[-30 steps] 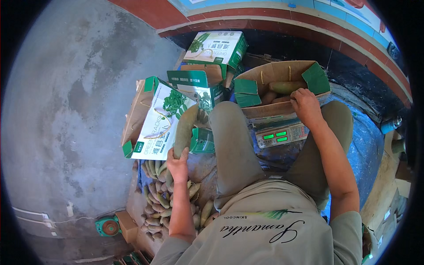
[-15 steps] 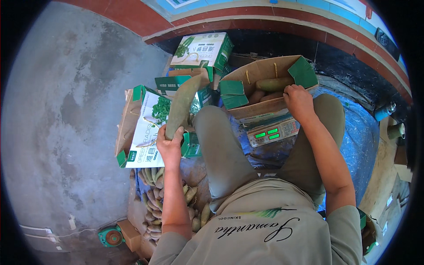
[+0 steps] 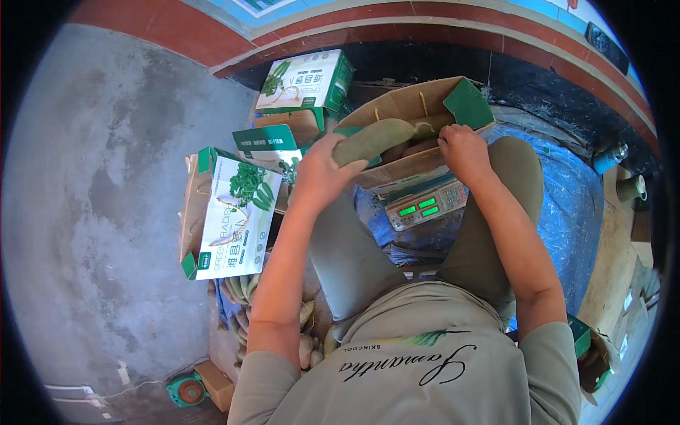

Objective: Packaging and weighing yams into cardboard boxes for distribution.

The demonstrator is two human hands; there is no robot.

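A long green radish (image 3: 377,139) is gripped at its near end by my left hand (image 3: 320,173). Its far end reaches over the open cardboard box (image 3: 400,172), where another green radish (image 3: 431,126) and several more lie, partly hidden. My right hand (image 3: 464,150) has its fingers curled over the box's near rim at the right. Beneath the box is a digital scale (image 3: 428,204) with lit green displays.
To the left stands a white and green carton (image 3: 237,219), with another carton (image 3: 306,81) farther back. Several loose radishes (image 3: 306,347) lie on the floor beside my left leg. A blue tarp (image 3: 567,219) spreads out at the right.
My left hand has carried the radish rightward from beside the cartons to above the open box, turning it from upright to slanted. My right hand remains at the box rim.
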